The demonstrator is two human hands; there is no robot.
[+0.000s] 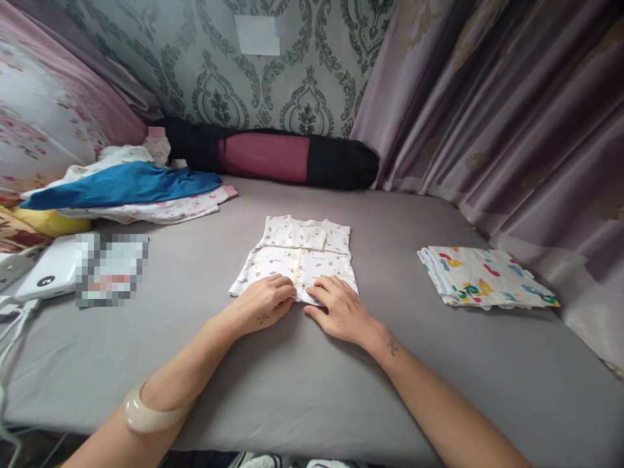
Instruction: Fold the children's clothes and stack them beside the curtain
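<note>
A small white baby shirt [273, 259] with a tiny print lies on the grey sheet, its upper part folded over in a band and a buttoned strip down its middle. At its near edge, my left hand [267, 302] has its fingers curled together on the hem; the thumb is mostly hidden. My right hand [338, 307] rests on the hem just to the right, fingers spread over the cloth and thumb apart on the sheet side. Part of the hem is covered by both hands.
A folded cloth with colourful shapes [487, 276] lies at right. At left are a heap of clothes with a blue garment [131, 185], a white power bank [56, 266] with cables, and a blurred packet [114, 266]. A black and maroon bolster [266, 156] lies along the wall.
</note>
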